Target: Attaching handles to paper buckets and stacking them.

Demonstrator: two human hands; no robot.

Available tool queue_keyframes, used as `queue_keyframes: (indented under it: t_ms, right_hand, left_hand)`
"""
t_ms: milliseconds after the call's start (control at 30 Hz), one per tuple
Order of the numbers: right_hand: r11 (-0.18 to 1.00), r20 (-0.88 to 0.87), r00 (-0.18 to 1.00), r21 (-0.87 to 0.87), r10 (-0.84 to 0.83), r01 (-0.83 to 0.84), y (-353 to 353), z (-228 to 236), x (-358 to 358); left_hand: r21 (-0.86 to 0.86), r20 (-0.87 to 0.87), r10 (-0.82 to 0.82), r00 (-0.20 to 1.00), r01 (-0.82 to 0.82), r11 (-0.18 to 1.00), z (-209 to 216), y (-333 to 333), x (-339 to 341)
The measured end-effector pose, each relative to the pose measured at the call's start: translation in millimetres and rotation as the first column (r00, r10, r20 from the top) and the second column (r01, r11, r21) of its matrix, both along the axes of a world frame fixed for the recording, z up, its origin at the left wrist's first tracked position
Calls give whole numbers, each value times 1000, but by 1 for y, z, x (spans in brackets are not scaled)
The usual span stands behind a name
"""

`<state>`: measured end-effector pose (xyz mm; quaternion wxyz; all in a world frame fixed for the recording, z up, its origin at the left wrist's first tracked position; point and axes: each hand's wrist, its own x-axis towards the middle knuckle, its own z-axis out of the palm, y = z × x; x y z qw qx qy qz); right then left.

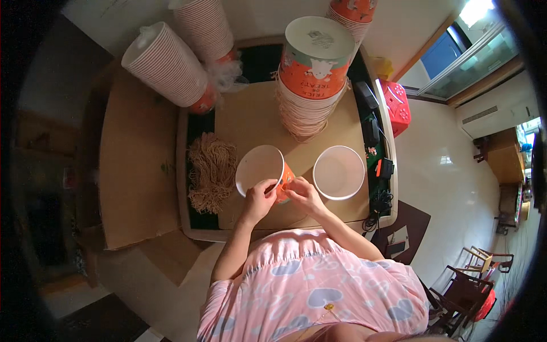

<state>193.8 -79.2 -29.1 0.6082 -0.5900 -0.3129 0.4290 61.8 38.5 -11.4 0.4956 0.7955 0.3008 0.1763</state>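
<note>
Head view: orange paper bucket [263,171] tilted on table [250,117], clamped at rim by left hand [261,196] and right hand [303,194]. Second white bucket [338,172] upright just right of grip, untouched. String bundle [212,171] left of grip, cup stack [315,74] beyond, apparently unprocessed.

Left arm: bare forearm comes up from the near edge, angled slightly right, elbow near the torso.
Left hand [260,196]: palm down, fingers curled, fingertips pinched together toward the right.
Right arm: bare forearm runs from near right toward far left, elbow bent out to the right.
Right hand [303,194]: fingers bent, tips pointing left, closed in a pinch.
Hands together: side by side, fingertips nearly meeting, both gripping.
Torso: leaning forward, pink short sleeves.
</note>
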Motion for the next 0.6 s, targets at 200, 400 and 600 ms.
queue_keyframes:
  t_ms: [200,400,600]
  right_hand:
    - [985,-72,994,-142,88,-97,2,6,8]
    - [981,117,989,-179,93,-71,4,-10,12]
    - [981,169,986,-193,2,31,2,-32,12]
  left_hand:
    - [-47,14,19,1000,-19,999,4,-7,5]
    - [62,26,6,1000,-7,998,-5,-7,12]
    - [-19,34,-17,999,18,1000,-18,-10,23]
